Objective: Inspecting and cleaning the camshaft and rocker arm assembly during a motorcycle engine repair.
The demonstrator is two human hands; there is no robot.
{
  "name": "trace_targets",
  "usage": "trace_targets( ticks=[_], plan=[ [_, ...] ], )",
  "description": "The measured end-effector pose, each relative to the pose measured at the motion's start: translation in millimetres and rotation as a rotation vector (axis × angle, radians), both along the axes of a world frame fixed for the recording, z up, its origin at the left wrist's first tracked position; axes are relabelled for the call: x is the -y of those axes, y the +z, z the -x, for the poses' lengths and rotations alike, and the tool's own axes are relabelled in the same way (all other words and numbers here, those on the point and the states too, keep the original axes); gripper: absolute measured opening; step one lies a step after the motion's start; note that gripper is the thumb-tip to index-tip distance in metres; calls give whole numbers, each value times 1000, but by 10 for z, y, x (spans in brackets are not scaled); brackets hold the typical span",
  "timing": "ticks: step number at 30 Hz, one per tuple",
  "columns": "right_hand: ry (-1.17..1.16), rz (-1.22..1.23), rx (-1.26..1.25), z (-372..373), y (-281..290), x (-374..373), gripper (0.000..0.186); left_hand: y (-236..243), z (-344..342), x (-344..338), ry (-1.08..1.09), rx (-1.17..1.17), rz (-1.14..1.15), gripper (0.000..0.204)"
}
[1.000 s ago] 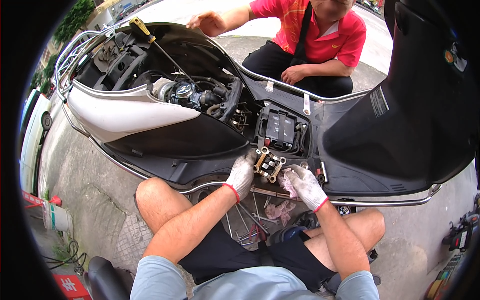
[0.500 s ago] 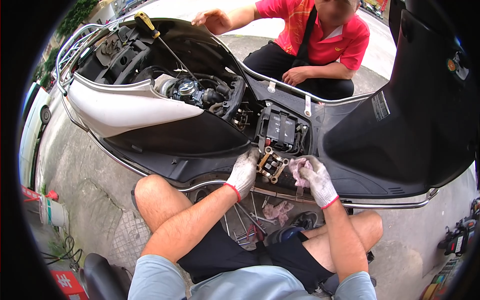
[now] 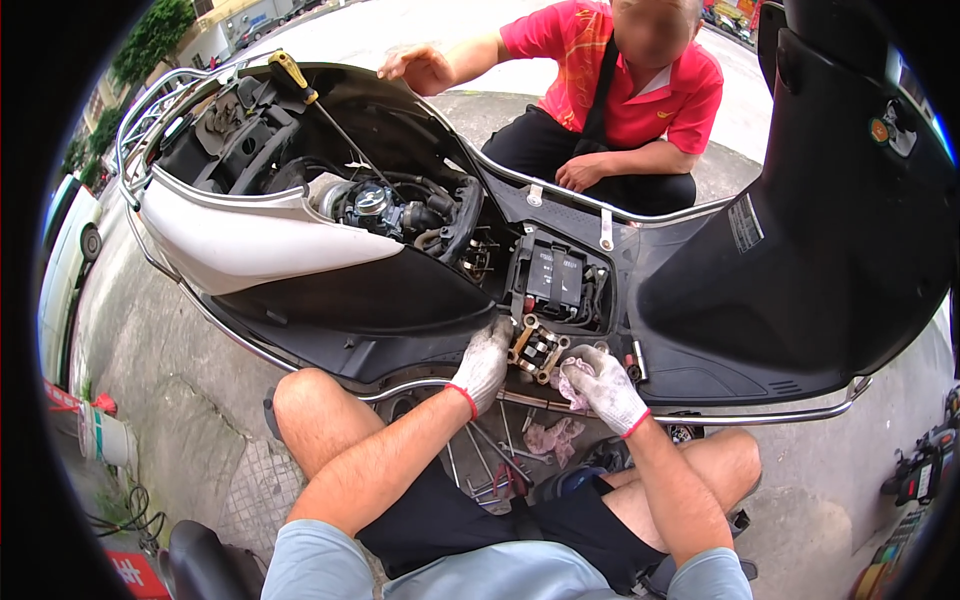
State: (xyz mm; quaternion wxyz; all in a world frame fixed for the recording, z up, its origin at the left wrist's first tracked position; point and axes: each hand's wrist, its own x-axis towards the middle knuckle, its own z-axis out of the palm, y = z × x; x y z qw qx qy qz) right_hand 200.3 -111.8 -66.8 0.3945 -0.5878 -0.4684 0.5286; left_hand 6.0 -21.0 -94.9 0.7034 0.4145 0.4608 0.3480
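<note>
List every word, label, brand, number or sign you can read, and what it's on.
Black battery: pale print, too small to read.
Label on front panel: fine print, too small to read.
Red sign, lower left: white marking, partly cut off, not copied.
White plate, right: too small.

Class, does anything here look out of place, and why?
A yellow-handled screwdriver leans untouched in the scooter's open rear body, where a loose tool looks odd. A crumpled pink rag lies near the scattered tools. The metal part at the left hand shows no obvious damage.
</note>
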Motion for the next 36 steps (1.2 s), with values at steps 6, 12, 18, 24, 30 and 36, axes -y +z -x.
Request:
trace_targets(
  ticks=[6, 12, 18, 24, 30, 36],
  plan=[
    [-32, 37, -66, 23, 25, 27, 15, 74, -14, 18, -45, 17, 95, 40],
    [-29, 15, -68, 62, 26, 16, 14, -131, 29, -38, -31, -9, 47, 38],
    [-40, -42, -76, 42, -51, 11, 13, 150, -5, 55, -31, 28, 88, 41],
    [-28, -44, -40, 57, 11, 17, 12, 329, -19, 120, -36, 69, 127, 40],
    [-49, -18, -65, 36, -124, -21, 17, 86, -12, 57, 16, 3, 10, 40],
    [-40, -70, 12, 7, -102, -36, 21, 247, -25, 76, 23, -22, -2, 42]
  ],
)
